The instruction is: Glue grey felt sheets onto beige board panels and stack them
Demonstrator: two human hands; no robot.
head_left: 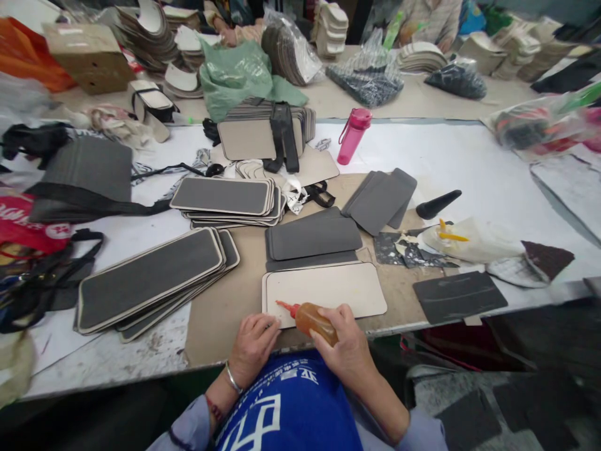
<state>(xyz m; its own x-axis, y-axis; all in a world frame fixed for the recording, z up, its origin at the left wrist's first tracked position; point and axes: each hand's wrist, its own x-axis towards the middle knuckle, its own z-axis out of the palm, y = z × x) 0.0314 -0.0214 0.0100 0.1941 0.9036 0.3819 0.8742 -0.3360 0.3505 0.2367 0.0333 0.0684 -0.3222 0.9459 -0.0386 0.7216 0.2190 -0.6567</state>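
My right hand (pixel 345 341) is wrapped around an amber squeeze bottle (pixel 315 321) with a red nozzle. The bottle lies tilted, its tip over the left part of a beige rounded panel (pixel 333 288) at the table's front edge. My left hand (pixel 257 338) rests at the panel's lower left corner, its fingers bent close together; what they grip, if anything, is hidden. Just behind the panel lie dark grey panels (pixel 314 235), with more grey pieces (pixel 380 200) to their right. To the left, stacks of grey panels with beige borders (pixel 153 275) spread in a fan.
A pink bottle (pixel 354 136) stands further back. On the right are a black tapered tool (pixel 438 205), a glue-smeared scrap (pixel 413 250), a whitish bag with yellow strips (pixel 469 238) and a grey sheet (pixel 460 295). Across the table, people sit behind stacked pieces and a green bag (pixel 239 75).
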